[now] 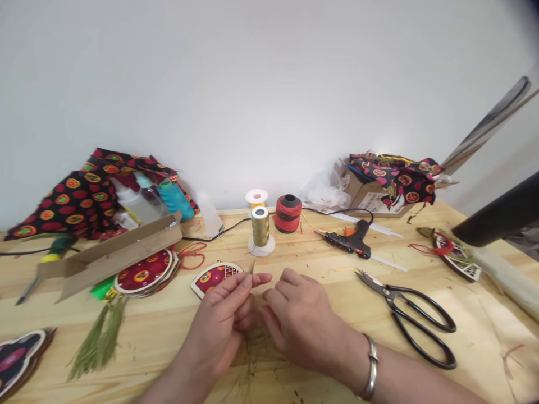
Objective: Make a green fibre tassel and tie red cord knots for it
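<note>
My left hand [227, 314] is closed in a pinch around a small bundle of olive-green threads [252, 267]. The cut tips stick up above thumb and forefinger, while loose strands trail below over the table. Close beside it, my right hand [301, 317] has its fingers curled and pressed together near the bundle; what they grip is hidden. A fan-shaped wooden pendant with red patterned fabric [214, 279] lies just behind my left hand. Beyond both hands stands a spool of olive-gold thread [260, 229].
Black-handled scissors [410, 317] lie at the right, below a glue gun [351, 240]. A red thread spool [288, 214] stands at the back. To the left are green tassels [99, 339], round fabric pendants [145, 273] and an open cardboard box [122, 255]. A black pole [497, 210] juts in from the right.
</note>
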Demonstrator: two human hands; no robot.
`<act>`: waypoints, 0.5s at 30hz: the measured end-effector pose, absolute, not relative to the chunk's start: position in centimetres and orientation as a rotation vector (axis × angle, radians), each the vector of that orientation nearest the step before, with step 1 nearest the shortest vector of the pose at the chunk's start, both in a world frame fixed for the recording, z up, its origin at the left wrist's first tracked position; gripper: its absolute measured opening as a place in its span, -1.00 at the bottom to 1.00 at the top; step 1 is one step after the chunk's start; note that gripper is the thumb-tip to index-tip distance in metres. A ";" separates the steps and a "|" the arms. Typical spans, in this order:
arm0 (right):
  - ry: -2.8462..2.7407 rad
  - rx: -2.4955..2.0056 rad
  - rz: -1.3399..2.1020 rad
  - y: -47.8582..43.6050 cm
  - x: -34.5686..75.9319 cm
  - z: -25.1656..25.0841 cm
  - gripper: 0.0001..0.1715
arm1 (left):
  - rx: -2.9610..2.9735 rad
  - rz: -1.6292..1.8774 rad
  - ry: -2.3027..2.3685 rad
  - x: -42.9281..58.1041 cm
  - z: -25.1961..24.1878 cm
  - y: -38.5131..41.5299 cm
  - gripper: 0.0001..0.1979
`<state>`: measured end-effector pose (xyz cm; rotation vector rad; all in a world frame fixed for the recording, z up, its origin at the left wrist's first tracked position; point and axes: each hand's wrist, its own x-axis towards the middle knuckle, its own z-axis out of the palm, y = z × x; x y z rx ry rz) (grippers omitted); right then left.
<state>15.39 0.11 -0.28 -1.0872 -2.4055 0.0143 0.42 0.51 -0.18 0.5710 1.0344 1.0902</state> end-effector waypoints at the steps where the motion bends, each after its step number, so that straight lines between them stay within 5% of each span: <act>1: -2.336 -1.114 0.094 0.2 15.5 0.1 -0.83 | 0.586 1.109 1.048 0.4 -0.1 0.5 -0.80; 6: -1.819 -1.200 0.624 1.6 15.8 1.0 -0.83 | 0.669 1.140 1.084 0.6 -0.2 0.3 -0.84; 11: -1.308 -1.062 1.607 2.6 15.7 0.5 -0.81 | 0.874 1.070 1.130 0.6 -0.7 -0.1 -0.79; 15: -1.197 -0.883 1.800 2.6 15.7 0.2 -0.86 | 0.967 1.017 1.167 0.5 -0.6 -0.1 -0.76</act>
